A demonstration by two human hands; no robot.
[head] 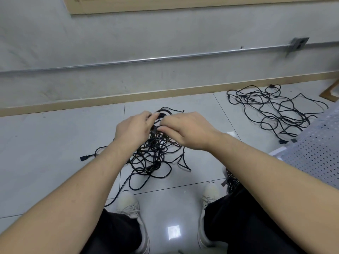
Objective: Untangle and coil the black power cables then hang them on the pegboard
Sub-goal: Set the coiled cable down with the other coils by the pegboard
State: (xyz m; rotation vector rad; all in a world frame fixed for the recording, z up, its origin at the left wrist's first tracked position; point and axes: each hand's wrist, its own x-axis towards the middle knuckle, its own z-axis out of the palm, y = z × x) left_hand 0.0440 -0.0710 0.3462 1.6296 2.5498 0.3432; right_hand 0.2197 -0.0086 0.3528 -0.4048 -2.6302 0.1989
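Untangling stage. The tangled cable heap point(156, 153) lies on the floor point(55, 143) at frame centre, lifted at its 12 o'clock edge. Strands are pinched by the left hand point(133, 130) and the right hand point(185, 132), fingers curled round cable. A second loose cable pile point(271, 109) lies at 2 o'clock; the pegboard point(315, 153) at 3 o'clock. Judgement: one plug end point(85, 158) is best traced and fed back through loops; pulling hard is to be avoided, as knots tighten.
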